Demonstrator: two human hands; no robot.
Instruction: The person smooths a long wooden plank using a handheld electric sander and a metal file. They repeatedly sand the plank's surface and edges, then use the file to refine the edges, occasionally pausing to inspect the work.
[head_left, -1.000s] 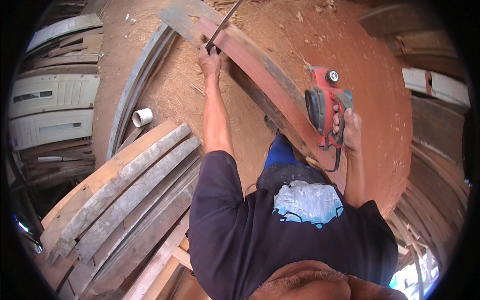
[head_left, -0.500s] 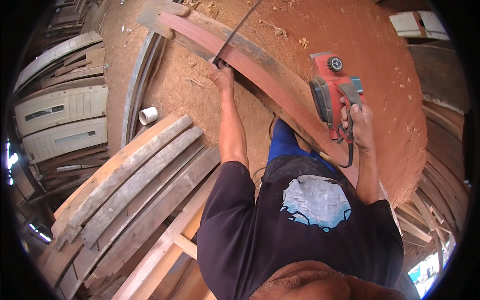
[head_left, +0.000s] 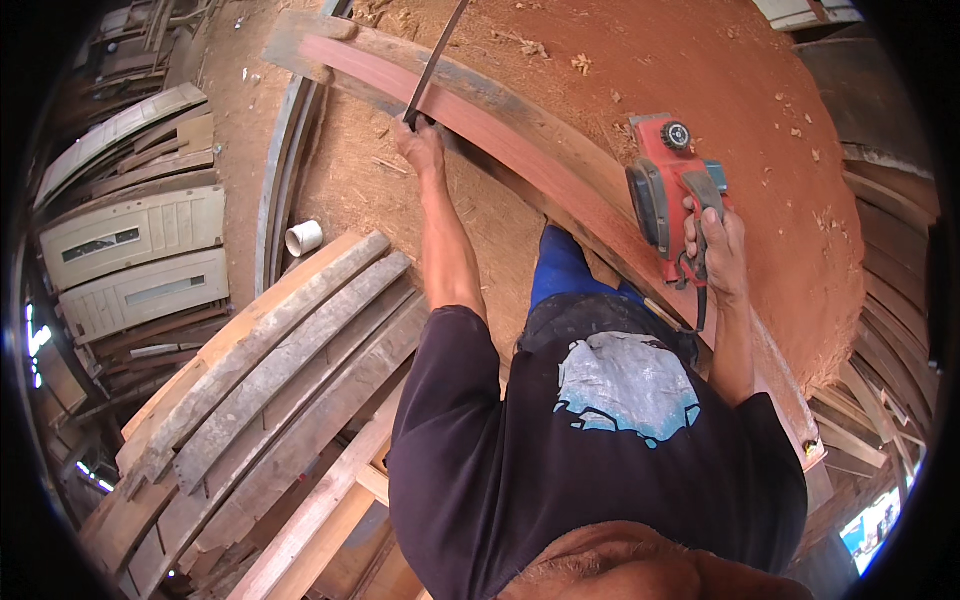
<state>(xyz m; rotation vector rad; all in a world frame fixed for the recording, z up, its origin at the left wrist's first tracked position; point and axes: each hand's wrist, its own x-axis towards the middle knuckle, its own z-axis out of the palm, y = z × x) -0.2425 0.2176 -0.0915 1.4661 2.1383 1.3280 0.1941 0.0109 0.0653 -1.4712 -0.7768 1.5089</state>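
Gripping left hand (head_left: 423,148): closed round a dark bar (head_left: 438,62) slanting across the reddish plank (head_left: 500,138).
Plank: running diagonally between the hands.
Right hand (head_left: 722,250): clasping the red planer (head_left: 660,150) near the plank's edge.
Cord (head_left: 701,308): dangling by the plank; a snag could jerk the planer.

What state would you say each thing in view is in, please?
Red planer, held; whether running, I cannot tell.
Right grip, closed on the planer.
Thin dark strip, held near one end.
Left grip, closed on the strip.
Reddish board, lying aslant.
White cylinder, on its side.
Weathered planks, laid side by side.
Ground, scattered with shavings.
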